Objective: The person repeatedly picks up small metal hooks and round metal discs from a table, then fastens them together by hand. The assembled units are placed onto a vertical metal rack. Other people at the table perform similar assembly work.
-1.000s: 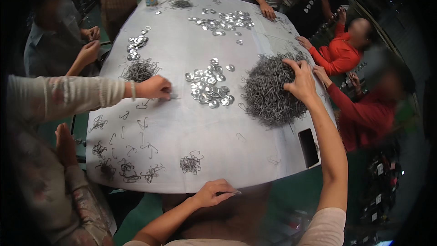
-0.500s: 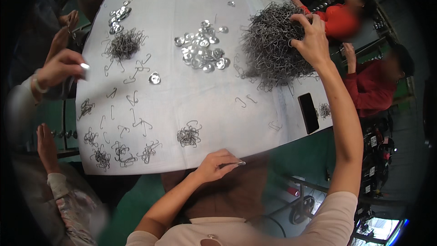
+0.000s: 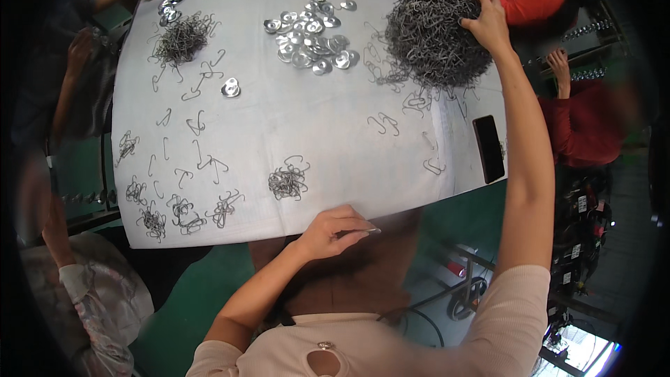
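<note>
Pinching a thin silver metal piece (image 3: 375,230) in the left hand (image 3: 332,233), at the near edge of a white-covered table (image 3: 335,164). Beyond, reaching with the right hand (image 3: 493,26), spread wide between thumb and forefinger, to a rounded mound of dark grey wire hooks (image 3: 434,35). Cannot tell of any hook held.

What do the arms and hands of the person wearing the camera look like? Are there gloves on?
No gloves! The left hand and right hand are both bare, and no watch or bracelet shows. The left sleeve and right sleeve are short and pale beige, ending above the elbow. The right one looks finely ribbed.
</note>
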`<move>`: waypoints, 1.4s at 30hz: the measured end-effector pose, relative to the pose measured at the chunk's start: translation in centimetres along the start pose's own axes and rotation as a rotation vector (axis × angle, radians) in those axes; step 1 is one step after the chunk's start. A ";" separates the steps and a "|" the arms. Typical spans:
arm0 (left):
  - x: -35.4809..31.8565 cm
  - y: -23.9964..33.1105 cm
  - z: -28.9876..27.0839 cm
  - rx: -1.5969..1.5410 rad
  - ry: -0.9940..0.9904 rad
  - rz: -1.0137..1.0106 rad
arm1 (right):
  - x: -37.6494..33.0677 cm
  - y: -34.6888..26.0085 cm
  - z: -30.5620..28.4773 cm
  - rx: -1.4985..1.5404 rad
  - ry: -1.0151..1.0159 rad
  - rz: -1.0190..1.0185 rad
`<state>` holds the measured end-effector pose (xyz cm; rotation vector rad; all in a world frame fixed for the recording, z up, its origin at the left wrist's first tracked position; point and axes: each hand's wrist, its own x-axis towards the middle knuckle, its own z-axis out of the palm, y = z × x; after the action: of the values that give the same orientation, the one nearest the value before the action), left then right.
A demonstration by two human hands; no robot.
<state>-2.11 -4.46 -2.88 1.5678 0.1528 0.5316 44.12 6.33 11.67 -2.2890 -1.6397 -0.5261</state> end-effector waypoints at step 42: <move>-1.3 0.6 2.0 0.190 0.157 0.017 | -22.5 -16.7 0.6 0.317 -0.532 0.394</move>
<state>-2.56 -6.89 -2.57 1.7122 0.3172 0.6702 21.84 -7.18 1.36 -2.5257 -1.2740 0.4356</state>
